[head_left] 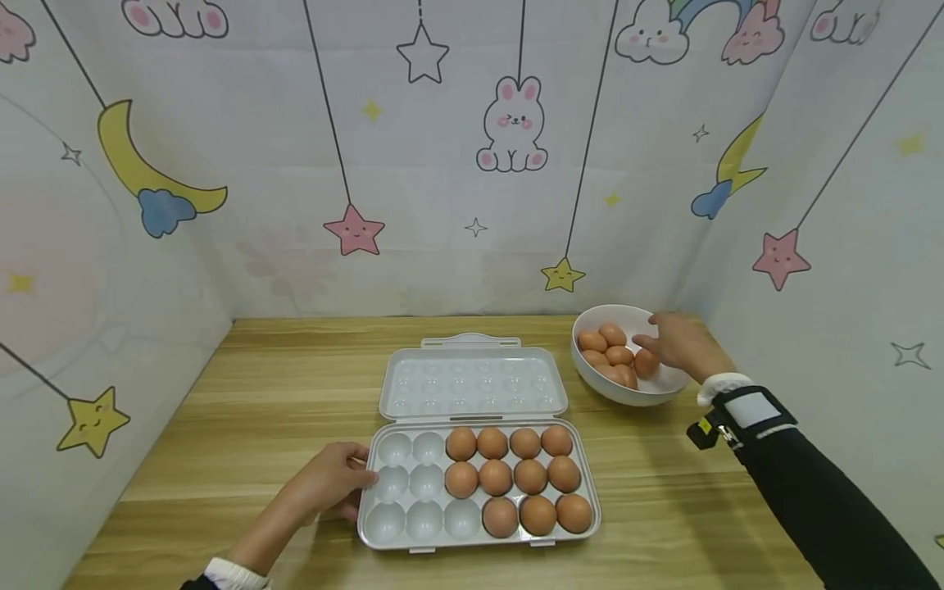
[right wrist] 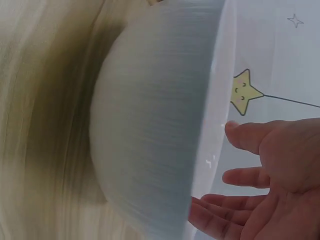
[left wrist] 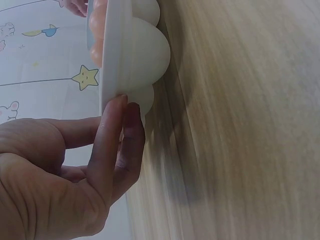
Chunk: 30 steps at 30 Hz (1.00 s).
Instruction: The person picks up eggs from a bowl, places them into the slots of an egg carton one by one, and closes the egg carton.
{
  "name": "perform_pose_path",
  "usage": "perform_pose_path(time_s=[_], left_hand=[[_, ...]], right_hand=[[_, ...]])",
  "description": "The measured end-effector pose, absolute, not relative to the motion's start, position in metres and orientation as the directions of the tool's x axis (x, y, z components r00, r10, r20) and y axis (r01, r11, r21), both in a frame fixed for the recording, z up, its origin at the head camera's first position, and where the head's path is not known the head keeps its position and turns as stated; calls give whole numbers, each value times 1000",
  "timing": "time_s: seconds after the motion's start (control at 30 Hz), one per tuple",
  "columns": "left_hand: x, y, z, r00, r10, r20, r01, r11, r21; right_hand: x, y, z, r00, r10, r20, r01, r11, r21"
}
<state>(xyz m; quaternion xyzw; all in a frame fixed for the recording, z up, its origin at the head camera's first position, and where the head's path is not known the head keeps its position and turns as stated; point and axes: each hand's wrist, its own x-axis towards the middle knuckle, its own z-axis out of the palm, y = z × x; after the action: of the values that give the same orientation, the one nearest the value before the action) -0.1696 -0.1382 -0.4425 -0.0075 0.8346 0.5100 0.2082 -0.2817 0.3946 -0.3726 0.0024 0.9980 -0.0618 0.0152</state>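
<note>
An egg carton point(head_left: 424, 539) of pale plastic stands with its lid point(head_left: 472, 385) folded back. Brown eggs point(head_left: 496, 477) fill most of its right side, while several cups at the left hold none. My left hand point(head_left: 335, 479) grips the carton's left rim, seen close in the left wrist view, where the fingers reach its edge. Over the right side of a white bowl point(head_left: 634, 397) my right hand point(head_left: 682, 340) reaches in, fingers spread and nothing between them. Several loose eggs point(head_left: 619, 356) lie in the bowl; one is just below the fingertips. The bowl's wall hides those eggs in the right wrist view.
Carton and bowl stand on a wood-grain table point(head_left: 243, 393), the bowl at the back right behind the carton. A white cloth backdrop point(head_left: 457, 279) printed with stars, moons and rabbits encloses the back and both sides.
</note>
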Motion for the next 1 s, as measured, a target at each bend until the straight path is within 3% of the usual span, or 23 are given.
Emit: perform_pose_path(time_s=[0.27, 0.53, 0.8, 1.0], left_hand=[[-169, -138, -443, -912, 204, -355, -229, 464, 856], [-169, -138, -443, -917, 209, -341, -219, 453, 865], [-169, -137, -443, -916, 206, -345, -219, 464, 858], [-169, -138, -443, -917, 201, -345, -220, 466, 857]], right_hand=[[-289, 389, -390, -990, 59, -128, 92, 958, -271], [-294, 392, -403, -989, 85, -124, 114, 960, -254], [-297, 399, -411, -994, 34, -100, 58, 967, -248], [-296, 395, -407, -987, 38, -157, 79, 963, -259]])
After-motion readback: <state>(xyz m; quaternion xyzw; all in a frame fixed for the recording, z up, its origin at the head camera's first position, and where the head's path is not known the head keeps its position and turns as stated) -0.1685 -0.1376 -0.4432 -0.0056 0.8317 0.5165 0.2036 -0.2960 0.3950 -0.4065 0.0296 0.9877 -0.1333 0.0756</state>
